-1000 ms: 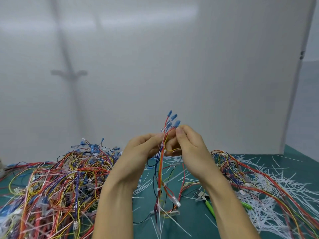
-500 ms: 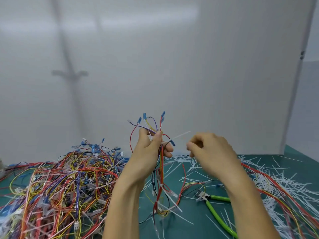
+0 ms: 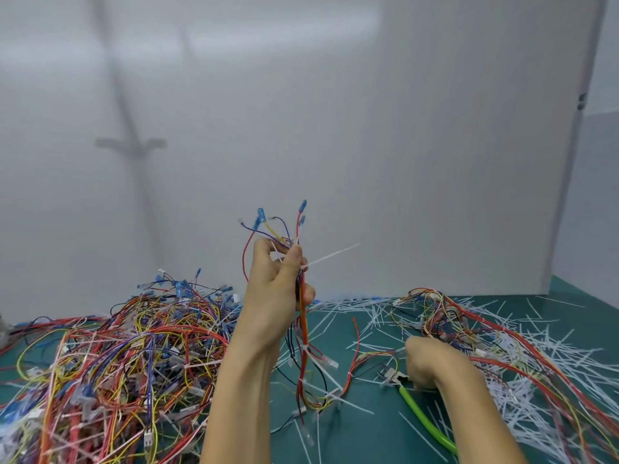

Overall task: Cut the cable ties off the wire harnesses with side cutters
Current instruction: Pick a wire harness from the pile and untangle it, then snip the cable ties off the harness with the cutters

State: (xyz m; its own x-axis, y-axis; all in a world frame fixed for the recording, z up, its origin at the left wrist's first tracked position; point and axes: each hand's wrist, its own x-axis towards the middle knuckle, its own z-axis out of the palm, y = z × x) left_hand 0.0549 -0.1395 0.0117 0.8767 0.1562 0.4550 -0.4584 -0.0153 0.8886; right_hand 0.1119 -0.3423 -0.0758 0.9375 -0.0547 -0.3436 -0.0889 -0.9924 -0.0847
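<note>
My left hand (image 3: 271,296) holds a wire harness (image 3: 303,333) upright above the mat, thumb pressed on the bundle. Blue terminals fan out above the fingers, and the rest of the harness hangs down to the table. A white cable tie (image 3: 331,254) sticks out to the right from the bundle at my thumb. My right hand (image 3: 432,366) is down on the mat, its fingers curled over the green-handled side cutters (image 3: 418,410). The cutters' metal jaws point left, and one green handle trails toward me.
A big tangled pile of harnesses (image 3: 117,356) covers the left of the green mat (image 3: 368,437). Another harness (image 3: 445,316) and many loose white cut ties (image 3: 542,356) lie at the right. A white panel (image 3: 368,128) closes off the back.
My right hand let go of the harness, moved away to the right and dropped to the cutters on the mat. My left hand kept the harness raised, and its wire ends fanned out.
</note>
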